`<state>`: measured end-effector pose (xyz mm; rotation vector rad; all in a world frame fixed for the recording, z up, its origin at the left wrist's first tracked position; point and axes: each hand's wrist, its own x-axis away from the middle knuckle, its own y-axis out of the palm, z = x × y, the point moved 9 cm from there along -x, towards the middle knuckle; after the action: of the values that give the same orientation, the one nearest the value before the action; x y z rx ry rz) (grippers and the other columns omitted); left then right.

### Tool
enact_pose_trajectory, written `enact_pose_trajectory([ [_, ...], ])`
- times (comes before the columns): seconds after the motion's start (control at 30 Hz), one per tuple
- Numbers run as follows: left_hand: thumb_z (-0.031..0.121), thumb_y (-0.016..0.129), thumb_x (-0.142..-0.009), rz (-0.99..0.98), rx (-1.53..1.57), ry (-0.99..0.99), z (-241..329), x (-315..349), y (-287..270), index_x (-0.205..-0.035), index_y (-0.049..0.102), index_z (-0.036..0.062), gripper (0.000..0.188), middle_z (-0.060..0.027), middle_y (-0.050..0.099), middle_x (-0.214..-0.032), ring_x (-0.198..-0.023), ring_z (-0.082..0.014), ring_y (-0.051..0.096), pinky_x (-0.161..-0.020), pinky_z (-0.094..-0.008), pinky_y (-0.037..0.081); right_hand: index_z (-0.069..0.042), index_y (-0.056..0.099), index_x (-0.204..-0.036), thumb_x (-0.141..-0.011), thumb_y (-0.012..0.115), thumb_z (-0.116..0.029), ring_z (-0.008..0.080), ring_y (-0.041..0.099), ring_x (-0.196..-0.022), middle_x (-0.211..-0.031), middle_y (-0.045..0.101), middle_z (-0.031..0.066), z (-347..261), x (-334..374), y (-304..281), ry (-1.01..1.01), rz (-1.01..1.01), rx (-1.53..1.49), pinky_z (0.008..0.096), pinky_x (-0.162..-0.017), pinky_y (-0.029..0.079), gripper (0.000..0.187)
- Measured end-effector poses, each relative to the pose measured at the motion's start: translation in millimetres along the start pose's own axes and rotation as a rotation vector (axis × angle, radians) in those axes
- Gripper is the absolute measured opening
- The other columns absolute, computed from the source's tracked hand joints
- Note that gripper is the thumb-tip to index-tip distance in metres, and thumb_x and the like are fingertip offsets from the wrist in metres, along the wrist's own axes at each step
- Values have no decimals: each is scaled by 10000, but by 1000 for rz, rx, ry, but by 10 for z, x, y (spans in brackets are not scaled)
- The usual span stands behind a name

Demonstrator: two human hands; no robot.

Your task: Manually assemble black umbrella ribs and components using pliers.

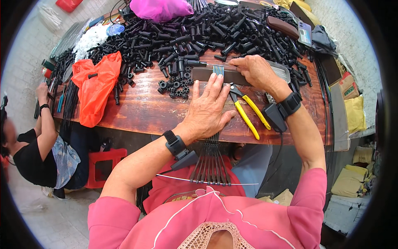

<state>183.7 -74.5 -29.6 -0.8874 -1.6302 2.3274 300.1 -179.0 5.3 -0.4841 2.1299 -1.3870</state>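
Note:
My left hand (209,108) lies palm down near the table's front edge, fingers stretched over a bundle of thin black rods (212,159). The rods' pale blue tips (218,70) show just beyond its fingertips. Their dark knobbed ends fan out over my lap, above a thin white rod (244,184). My right hand (259,72) is closed, with fingers bent at the right end of a dark flat bar (201,74); what it pinches is too small to make out. Between my hands lie pliers with yellow handles (248,118), jaws toward the bar.
Black plastic tubular parts (224,31) heap along the back, with small black toothed rings (176,86) before them. An orange plastic bag (97,89) lies left, a purple bag (161,9) behind. A brown case (282,27) rests at right. Another person (37,149) sits left beside a red stool (105,166).

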Motion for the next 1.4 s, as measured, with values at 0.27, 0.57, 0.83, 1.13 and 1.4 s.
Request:
enact_pose_trajectory([
  [0.27,435,614,-859,5,-6,6,2,0,0,-1389,434,14,701,-220,295,-1501,-1438,-364,219,-1132,-585,145,-99,696,-1117,-815,615,-56,366,667,-858,-918,680,215,-39,-13,-34,39,-19,2,431,-763,521,316],
  [0.57,432,617,-857,-24,2,-4,5,-13,-10,-1399,422,11,713,-221,289,-1504,-1441,-362,212,-1137,-581,142,-165,722,-1091,-784,528,-30,365,672,-857,-893,696,192,-63,-55,-70,17,-61,71,453,-799,531,388],
  [0.83,438,614,-861,-27,1,-2,5,-17,0,-1405,417,10,720,-221,290,-1506,-1443,-359,209,-1132,-587,147,-221,707,-1152,-790,540,3,371,630,-925,-945,659,193,-6,-92,-20,-11,-102,106,461,-819,501,457],
  [1.13,437,629,-851,-17,2,0,1,-7,1,-1396,428,16,717,-218,299,-1500,-1442,-360,213,-1130,-587,152,-226,702,-1163,-806,554,-6,361,615,-934,-953,646,180,2,-132,6,-18,-126,101,453,-840,487,445],
  [1.4,436,631,-849,-9,11,3,7,-12,-6,-1392,430,8,720,-223,301,-1498,-1440,-366,214,-1127,-587,155,-159,722,-1111,-780,559,11,366,636,-915,-935,683,192,-58,-146,-31,-31,-106,45,445,-847,498,406],
])
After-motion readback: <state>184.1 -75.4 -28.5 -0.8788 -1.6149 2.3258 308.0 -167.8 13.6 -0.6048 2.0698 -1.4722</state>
